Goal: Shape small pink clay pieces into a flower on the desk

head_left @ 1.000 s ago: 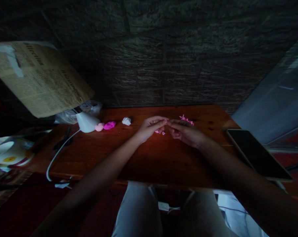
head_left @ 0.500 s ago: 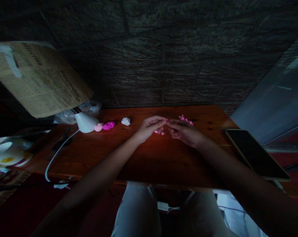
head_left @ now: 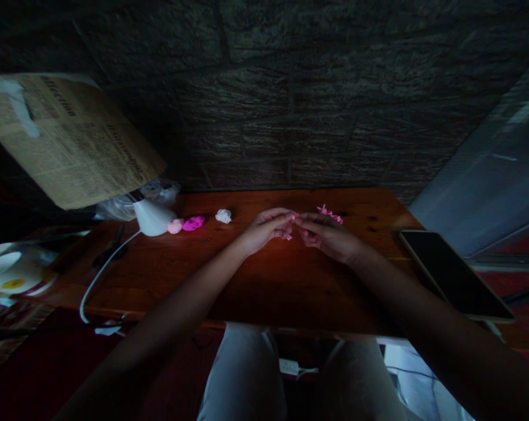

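the left hand (head_left: 268, 228) pinches a small pink piece (head_left: 294, 217) between thumb and forefinger above the wooden table (head_left: 264, 286); fingertips of the right hand (head_left: 328, 232) meet it, though dimness leaves their grip unconfirmed. light, even pressure, left hand steady, should avoid flattening it.

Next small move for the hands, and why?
Probably a light pinch on the small pink piece: the left hand and right hand meet at it by the fingertips, over the wooden table. Its exact shape is too small to make out, so gentle seems safer.
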`<action>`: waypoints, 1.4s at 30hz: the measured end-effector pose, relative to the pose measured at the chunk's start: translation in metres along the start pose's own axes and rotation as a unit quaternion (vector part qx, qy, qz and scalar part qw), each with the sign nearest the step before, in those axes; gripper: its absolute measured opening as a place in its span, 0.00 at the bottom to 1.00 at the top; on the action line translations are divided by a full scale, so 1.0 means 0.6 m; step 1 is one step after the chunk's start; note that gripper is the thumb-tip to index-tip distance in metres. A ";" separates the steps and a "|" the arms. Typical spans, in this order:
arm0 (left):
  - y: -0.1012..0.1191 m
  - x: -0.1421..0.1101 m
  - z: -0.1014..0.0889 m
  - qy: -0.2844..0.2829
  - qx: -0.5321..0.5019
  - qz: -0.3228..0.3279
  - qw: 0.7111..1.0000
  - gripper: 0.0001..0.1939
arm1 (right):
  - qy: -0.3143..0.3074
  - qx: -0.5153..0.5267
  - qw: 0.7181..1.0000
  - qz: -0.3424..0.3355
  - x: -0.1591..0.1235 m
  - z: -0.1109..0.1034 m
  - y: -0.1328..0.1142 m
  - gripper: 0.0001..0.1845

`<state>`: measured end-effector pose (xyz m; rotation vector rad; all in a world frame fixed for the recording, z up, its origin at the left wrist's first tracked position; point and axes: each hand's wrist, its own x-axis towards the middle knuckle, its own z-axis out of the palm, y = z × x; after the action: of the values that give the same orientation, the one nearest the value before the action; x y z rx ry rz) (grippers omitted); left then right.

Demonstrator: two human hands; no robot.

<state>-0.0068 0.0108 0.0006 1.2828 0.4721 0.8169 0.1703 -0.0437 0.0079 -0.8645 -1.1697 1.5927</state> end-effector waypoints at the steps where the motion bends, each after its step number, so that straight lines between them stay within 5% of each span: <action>1: 0.000 0.000 0.000 0.000 -0.005 -0.004 1.000 0.14 | -0.002 0.000 1.000 -0.001 0.000 0.000 0.000 0.14; 42: -0.001 0.000 -0.007 0.000 -0.089 -0.026 0.996 0.13 | -0.005 0.016 1.000 0.010 0.001 0.003 -0.002 0.17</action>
<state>-0.0095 0.0136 -0.0012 1.1030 0.4210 0.7976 0.1687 -0.0437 0.0096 -0.8517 -1.1429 1.6289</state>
